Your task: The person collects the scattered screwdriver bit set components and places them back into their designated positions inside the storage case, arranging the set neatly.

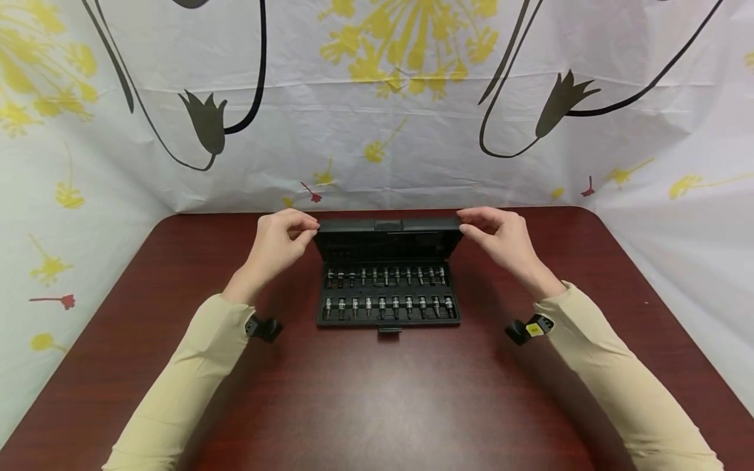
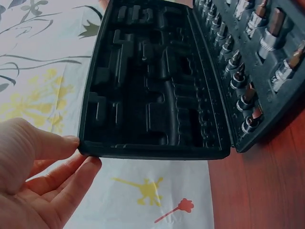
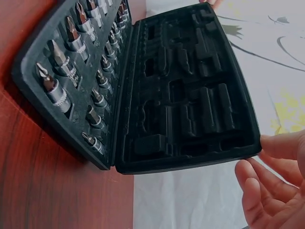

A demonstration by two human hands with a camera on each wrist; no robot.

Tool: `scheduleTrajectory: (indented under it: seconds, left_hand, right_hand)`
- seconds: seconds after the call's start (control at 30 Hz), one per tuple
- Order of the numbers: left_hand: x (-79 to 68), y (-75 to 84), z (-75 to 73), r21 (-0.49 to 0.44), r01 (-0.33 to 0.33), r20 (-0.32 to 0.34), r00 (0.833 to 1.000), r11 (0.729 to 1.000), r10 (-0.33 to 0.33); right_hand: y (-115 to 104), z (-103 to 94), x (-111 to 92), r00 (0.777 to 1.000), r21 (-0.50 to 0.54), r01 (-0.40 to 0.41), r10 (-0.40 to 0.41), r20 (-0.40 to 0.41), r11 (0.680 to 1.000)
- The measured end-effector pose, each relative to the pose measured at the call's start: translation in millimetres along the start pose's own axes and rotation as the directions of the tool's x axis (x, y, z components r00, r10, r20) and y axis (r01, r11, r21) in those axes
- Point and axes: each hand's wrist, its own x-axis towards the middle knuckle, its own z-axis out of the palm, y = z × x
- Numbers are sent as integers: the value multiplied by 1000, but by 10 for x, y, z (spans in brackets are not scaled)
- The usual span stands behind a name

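Note:
A black bit socket case (image 1: 389, 320) lies on the table with its lid (image 1: 389, 245) raised. Two rows of silver bit sockets (image 1: 381, 304) sit in the base. My left hand (image 1: 281, 239) pinches the lid's upper left corner between thumb and fingers; the left wrist view shows this hand (image 2: 52, 176) at the corner of the moulded lid (image 2: 138, 86). On the other side my right hand (image 1: 501, 239) pinches the upper right corner. In the right wrist view, thumb and fingers of that hand (image 3: 276, 176) hold the lid's edge (image 3: 190, 164), with bit sockets (image 3: 57, 95) beside it.
The dark red wooden table (image 1: 389, 399) extends around the case on all sides. Behind it hangs a white cloth (image 1: 377, 131) with yellow, grey and red plant prints. A latch (image 1: 389, 330) juts from the base's front edge.

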Motion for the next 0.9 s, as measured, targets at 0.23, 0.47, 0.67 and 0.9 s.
scheduleTrajectory:
  seconds: [0.23, 0.47, 0.67, 0.9]
  left_hand:
    - [-161, 62, 1, -8, -23, 43, 999, 1000, 23]
    - [-394, 139, 23, 38, -47, 116, 992, 998, 42]
    - [-602, 176, 91, 178, -144, 162, 980, 973, 116]
    - [-794, 207, 195, 298, -169, 204, 973, 939, 110]
  right_hand:
    - [-48, -63, -174, 994, 29, 54, -56, 89, 998]
    - [-80, -36, -381, 980, 30, 121, -124, 154, 992]
    - [-86, 52, -588, 969, -8, 181, -177, 175, 983]
    - [-85, 156, -786, 968, -23, 155, -147, 202, 988]
